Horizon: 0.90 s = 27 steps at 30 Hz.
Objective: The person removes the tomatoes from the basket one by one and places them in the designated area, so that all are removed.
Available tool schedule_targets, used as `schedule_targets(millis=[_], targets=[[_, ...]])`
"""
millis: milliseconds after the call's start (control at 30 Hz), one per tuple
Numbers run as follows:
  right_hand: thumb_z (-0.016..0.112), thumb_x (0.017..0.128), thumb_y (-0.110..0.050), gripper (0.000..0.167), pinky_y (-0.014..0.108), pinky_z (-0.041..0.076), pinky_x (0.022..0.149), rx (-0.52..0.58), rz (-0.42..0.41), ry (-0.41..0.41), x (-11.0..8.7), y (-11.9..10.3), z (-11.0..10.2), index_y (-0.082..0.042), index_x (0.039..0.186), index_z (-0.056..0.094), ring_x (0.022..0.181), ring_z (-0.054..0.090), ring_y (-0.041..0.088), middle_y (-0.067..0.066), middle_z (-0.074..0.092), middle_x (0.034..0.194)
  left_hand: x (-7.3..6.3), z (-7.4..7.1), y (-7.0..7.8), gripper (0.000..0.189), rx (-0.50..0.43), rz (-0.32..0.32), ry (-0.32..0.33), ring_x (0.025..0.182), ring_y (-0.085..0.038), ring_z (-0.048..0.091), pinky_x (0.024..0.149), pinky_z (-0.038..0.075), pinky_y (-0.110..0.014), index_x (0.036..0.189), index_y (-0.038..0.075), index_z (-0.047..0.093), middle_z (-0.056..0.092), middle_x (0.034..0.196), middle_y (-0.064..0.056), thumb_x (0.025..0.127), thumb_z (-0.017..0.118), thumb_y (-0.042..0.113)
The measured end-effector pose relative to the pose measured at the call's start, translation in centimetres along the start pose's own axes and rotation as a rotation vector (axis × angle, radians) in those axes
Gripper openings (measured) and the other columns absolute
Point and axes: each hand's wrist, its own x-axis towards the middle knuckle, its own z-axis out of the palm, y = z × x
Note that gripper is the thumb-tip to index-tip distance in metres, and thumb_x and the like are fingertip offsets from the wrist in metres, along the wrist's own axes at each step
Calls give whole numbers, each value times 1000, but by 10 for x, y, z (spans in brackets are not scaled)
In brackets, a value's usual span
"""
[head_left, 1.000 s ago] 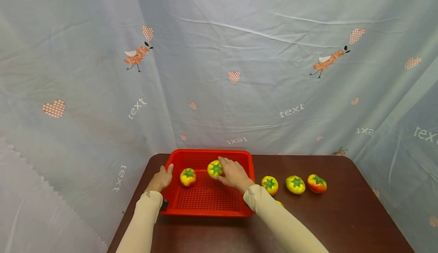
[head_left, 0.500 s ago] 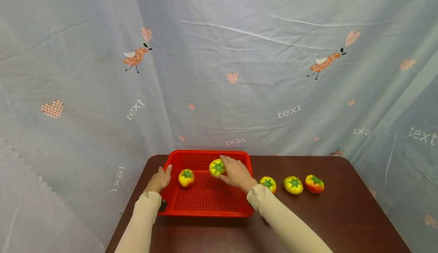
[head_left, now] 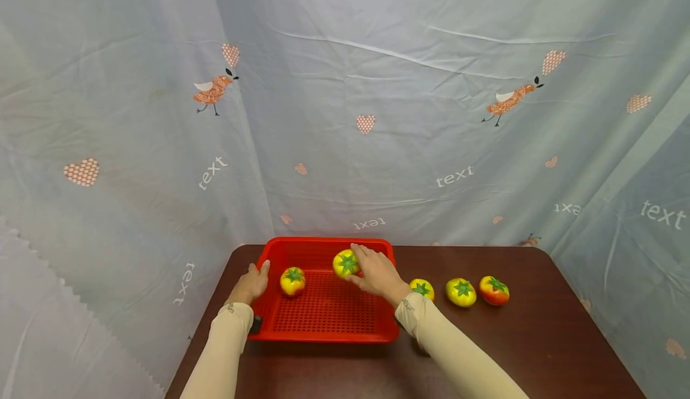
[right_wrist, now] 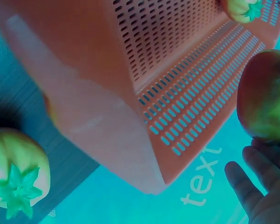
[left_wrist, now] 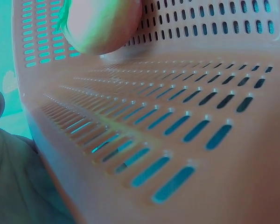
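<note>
A red perforated basket (head_left: 323,337) sits on the left part of a dark table (head_left: 539,339), before a pale grey-blue curtain (head_left: 302,87) printed with birds and hearts. A person's right hand (head_left: 377,276) reaches over the basket's right wall, thumb and fingers grasping a yellow-red fruit (head_left: 345,263) with a green leafy cap. It appears to be in the air over the basket's far right part; the hold from the right side probably suits the arm's reach and leaves the cap showing. The left hand (head_left: 250,283) lies against the left rim, likely steadying the basket; whether its fingers curl round the edge, I cannot tell. Inside, toward the far left, rests a second fruit (head_left: 293,281). To the right stand a partly covered fruit (head_left: 421,288), a yellow fruit (head_left: 460,292) and a redder fruit (head_left: 494,291), spaced apart, perhaps for easy picking.
</note>
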Motion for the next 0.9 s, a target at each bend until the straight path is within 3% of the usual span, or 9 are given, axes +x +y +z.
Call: schedule_targets(millis=[367, 900], targets=[[71, 88, -43, 78, 49, 42, 107, 25, 51, -13, -9, 9, -6, -6, 148, 39, 131, 51, 31, 15, 50, 146, 1, 0, 0, 85, 3, 1, -1, 134, -58, 30, 112, 25, -65, 148, -18, 0, 22, 148, -44, 104, 10, 53], [75, 85, -41, 76, 47, 49, 97, 6, 57, 61, -25, 32, -13, -6, 145, 43, 110, 63, 34, 14, 57, 137, -2, 0, 0, 85, 3, -8, 0, 134, -58, 31, 112, 25, -65, 148, -18, 1, 22, 149, -43, 104, 11, 53]])
